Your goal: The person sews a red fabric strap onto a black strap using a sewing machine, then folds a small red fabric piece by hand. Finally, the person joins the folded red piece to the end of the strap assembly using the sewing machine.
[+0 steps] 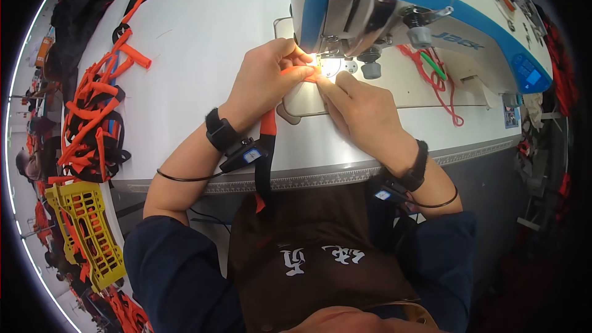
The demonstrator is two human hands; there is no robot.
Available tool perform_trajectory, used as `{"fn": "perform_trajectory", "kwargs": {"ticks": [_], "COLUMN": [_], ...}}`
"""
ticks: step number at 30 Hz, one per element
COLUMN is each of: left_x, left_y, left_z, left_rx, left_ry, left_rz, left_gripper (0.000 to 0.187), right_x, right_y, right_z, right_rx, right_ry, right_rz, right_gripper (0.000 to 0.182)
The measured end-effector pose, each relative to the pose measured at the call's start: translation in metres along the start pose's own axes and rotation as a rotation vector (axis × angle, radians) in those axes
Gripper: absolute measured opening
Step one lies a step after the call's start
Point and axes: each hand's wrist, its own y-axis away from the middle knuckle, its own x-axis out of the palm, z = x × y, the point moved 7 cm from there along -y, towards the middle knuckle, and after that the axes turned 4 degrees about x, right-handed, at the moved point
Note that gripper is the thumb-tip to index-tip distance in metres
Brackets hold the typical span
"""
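A white and blue sewing machine (pixel 311 9) stands over the table, its lamp lighting the needle area. My left hand (pixel 262 77) is closed, thumb and fingers pinching an orange strap (pixel 269 122) beside the presser foot. From under that hand the strap hangs over the table's front edge, with a black stretch and an orange tip lower down. My right hand (pixel 364 111) is closed at the other side of the lit spot, its thumb and fingertips on the same strap. Glare and fingers hide the exact stitching point.
At the left lies a heap of orange and black straps (pixel 92 111). A yellow plastic basket (pixel 86 228) sits below it. Red cord (pixel 441 89) and a green tool (pixel 433 66) rest under the machine arm. A ruler strip (pixel 333 177) runs along the front edge.
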Motion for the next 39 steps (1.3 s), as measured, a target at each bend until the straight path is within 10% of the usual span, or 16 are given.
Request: {"fn": "perform_trajectory", "kwargs": {"ticks": [27, 39], "left_x": [0.0, -0.002], "left_y": [-0.003, 0.009], "left_z": [0.002, -0.034], "left_rx": [0.1, 0.713], "left_ry": [-0.172, -0.553], "left_rz": [-0.073, -0.068], "left_gripper": [0.024, 0.014], "right_x": [0.006, 0.002], "right_y": [0.0, -0.001], "right_z": [-0.008, -0.013], "right_rx": [0.05, 0.063], "right_ry": [0.052, -0.049], "right_rz": [0.017, -0.025], "right_gripper": [0.035, 0.031]}}
